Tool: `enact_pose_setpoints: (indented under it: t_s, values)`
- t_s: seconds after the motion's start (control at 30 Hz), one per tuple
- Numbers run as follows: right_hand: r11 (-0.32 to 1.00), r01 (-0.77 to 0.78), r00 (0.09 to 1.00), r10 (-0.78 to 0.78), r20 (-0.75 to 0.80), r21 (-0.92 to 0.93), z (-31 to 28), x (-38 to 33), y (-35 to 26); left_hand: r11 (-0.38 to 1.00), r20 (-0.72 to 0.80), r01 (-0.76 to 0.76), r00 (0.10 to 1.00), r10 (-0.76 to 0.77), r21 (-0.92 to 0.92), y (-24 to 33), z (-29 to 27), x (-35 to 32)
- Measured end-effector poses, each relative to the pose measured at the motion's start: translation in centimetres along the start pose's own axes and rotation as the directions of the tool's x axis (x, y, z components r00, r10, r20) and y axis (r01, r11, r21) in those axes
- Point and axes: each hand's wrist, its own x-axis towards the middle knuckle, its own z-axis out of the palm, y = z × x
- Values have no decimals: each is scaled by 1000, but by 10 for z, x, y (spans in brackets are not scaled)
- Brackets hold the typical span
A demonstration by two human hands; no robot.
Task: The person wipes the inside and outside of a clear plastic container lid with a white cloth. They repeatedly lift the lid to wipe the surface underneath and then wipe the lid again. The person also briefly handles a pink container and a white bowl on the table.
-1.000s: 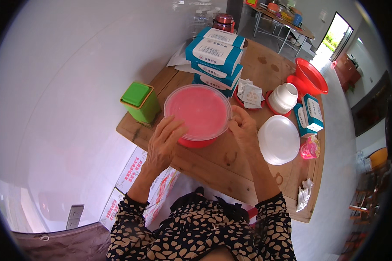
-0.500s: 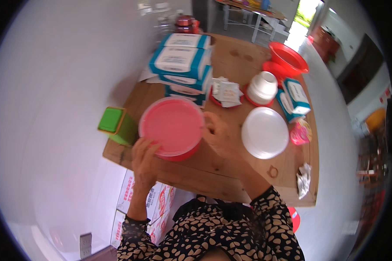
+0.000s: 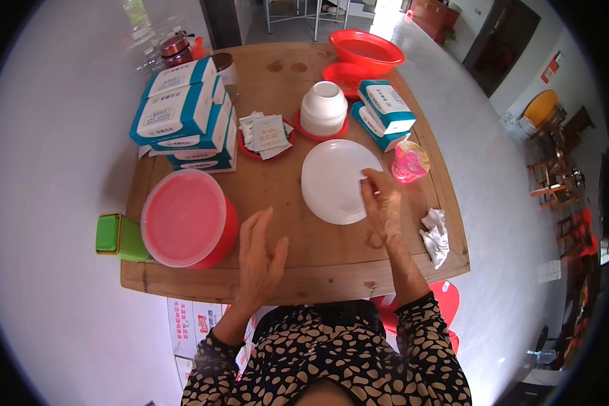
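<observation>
Oddly, your right hand pinches the white lid at its three o'clock edge, fingertips hidden; your left hand hovers open.

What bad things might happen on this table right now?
1. The red tub sits close to the table edge, near the open left hand; a bump might push it off.
2. The green box seems to overhang the left edge and may fall.
3. The right hand touches the rim of the white plates; the pink jelly cup is just beside them and might get knocked.
</observation>
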Motion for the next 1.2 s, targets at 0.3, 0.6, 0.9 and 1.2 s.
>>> enact_pose_setpoints:
  t_s: [0.3,0.6,0.9,1.2]
  values:
    - [977,-135,990,127,-62,-166,-10,19,89,966,160,228,965,-208,-120,-46,95,38]
    - [986,-131,980,114,-160,-101,1,9,96,985,66,167,984,-163,-50,-37,112,32]
    - [955,-213,942,258,-216,208,-4,-3,75,994,8,-5,1000,4,113,-1,99,34]
    - [965,-232,959,248,-140,120,-82,-80,27,587,263,416,906,-331,-694,52,105,-8]
